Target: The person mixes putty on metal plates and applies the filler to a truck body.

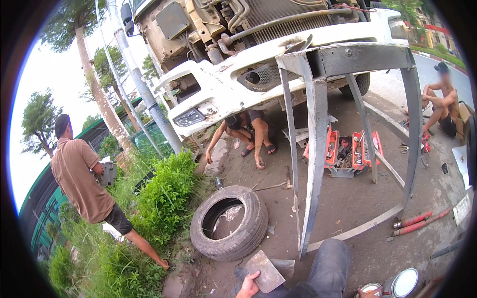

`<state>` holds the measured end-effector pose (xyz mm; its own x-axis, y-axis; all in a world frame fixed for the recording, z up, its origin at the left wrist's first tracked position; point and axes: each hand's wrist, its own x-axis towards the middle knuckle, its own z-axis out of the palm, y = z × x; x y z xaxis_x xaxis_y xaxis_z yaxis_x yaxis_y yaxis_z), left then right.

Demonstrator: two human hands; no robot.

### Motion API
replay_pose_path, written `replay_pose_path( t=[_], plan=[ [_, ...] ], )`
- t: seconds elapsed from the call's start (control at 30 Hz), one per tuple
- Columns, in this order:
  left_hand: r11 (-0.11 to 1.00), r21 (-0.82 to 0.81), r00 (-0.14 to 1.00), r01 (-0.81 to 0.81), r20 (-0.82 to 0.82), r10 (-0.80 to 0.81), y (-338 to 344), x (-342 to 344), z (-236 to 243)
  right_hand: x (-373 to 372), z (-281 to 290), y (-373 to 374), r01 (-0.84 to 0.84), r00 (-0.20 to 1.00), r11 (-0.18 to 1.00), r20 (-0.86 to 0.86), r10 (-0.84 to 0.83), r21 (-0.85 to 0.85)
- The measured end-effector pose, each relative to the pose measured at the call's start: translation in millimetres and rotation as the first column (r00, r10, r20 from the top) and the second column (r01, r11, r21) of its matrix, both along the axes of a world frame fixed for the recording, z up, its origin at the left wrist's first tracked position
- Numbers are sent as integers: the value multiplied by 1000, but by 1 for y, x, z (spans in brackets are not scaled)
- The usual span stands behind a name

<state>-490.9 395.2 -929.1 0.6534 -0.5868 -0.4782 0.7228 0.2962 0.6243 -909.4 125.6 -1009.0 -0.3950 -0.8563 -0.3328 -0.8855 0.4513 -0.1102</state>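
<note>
Left hand [247, 287]: fingers closed on flat grey metal plate [266, 271], near centre.
Right hand [368, 293]: grip cannot be told, touching round silver can [370, 288]; worn black tyre [230, 223] beyond, left.

You are looking at soft, even daylight with no hard shadows; the ground under the truck [258, 64] is only gently darker. The sky [44, 79] at the upper left is blown out to plain white. The fisheye bends the grey metal frame [318, 124] and the pole [134, 74] into curves, and a black rim rings the view. Detail smears toward the edges, where a seated person's [442, 99] face at the far right is blurred.
</note>
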Motion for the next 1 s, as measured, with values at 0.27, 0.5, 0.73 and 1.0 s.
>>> replay_pose_path(
  t=[0.27,0.5,0.73,1.0],
  plan=[
    [1000,22,1000,15,-5,-15,-6,5,5,3,8,2,18,1000,1000,10,-18,21],
    [999,33,1000,23,0,-23,-9,8,2,3,11,-1,28,999,999,13,-29,38],
    [998,-48,1000,28,13,-28,-13,6,8,-1,12,-1,31,999,998,29,-33,60],
    [986,-152,998,63,3,-63,-5,4,5,-10,-5,10,43,994,991,91,-54,127]
  ],
)
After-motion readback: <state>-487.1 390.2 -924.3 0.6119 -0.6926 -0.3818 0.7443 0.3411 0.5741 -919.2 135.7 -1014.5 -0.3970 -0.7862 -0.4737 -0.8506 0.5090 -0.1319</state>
